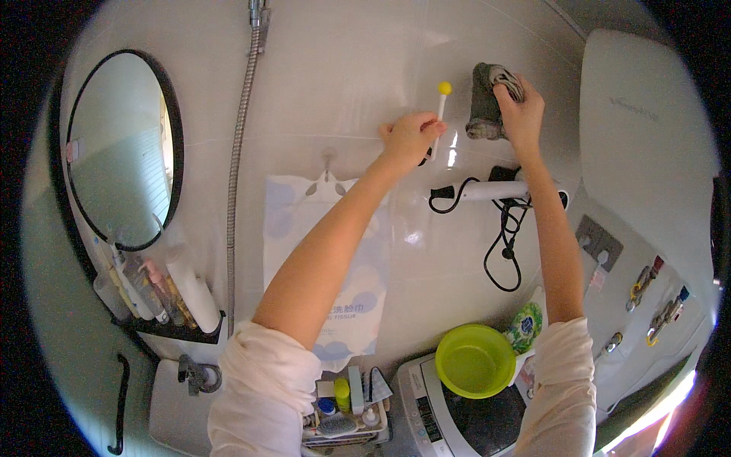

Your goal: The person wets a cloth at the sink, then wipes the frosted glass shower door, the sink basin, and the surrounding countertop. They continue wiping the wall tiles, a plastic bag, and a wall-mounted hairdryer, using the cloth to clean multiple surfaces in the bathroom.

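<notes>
Both my arms reach up toward the tiled wall. My left hand is closed, with its fingertips pinching a thin white rod topped by a yellow ball; a small dark piece shows just below the fingers. Further right, my right hand grips a folded dark grey-green cloth with a paler striped fold at its top. The cloth is up against or close to the wall; I cannot tell whether it touches. Below my hands, a white hair dryer hangs on the wall with its black cord looped down.
A tissue bag hangs behind my left forearm. Below stand a washing machine, a green basin and a basket of bottles. At left are a round mirror, a shower hose and a bottle shelf.
</notes>
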`<state>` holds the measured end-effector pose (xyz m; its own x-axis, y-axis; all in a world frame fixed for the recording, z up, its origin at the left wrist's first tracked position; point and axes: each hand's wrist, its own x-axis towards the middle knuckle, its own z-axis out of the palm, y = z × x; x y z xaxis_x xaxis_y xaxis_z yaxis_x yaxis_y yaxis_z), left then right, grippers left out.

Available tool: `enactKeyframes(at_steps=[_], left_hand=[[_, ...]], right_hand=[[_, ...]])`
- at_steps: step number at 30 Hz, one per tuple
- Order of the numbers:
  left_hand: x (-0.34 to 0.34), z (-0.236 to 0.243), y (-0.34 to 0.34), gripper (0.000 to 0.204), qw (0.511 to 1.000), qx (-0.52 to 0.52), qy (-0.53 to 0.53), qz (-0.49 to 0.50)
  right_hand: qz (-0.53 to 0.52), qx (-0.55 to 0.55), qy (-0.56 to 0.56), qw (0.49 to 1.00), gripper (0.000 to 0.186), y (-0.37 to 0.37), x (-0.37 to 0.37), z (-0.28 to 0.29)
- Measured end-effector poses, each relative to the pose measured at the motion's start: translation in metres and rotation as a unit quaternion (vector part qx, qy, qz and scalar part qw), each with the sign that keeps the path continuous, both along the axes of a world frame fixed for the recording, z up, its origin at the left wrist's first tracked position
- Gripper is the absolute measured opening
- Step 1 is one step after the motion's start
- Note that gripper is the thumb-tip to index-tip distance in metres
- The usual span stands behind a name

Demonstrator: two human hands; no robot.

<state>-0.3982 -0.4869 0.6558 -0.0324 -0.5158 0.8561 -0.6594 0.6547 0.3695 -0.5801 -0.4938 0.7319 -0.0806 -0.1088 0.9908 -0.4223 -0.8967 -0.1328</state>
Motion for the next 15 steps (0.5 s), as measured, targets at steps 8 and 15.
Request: enactKeyframes(at_steps=[8,15], left_hand=[[0.0,0.003,0.009,0.025,1.0,0.003,0.016,0.004],[-0.001,0.002,0.012,0.033,1.0,0.007,0.014,-0.008]], right_hand=[[0.049,-0.005,0.126,0.991,0.033,-0.002,0.046,-0.01],[-0.018,0.003,0.16,0.987,0.034,0.008,0.028,-0.03]])
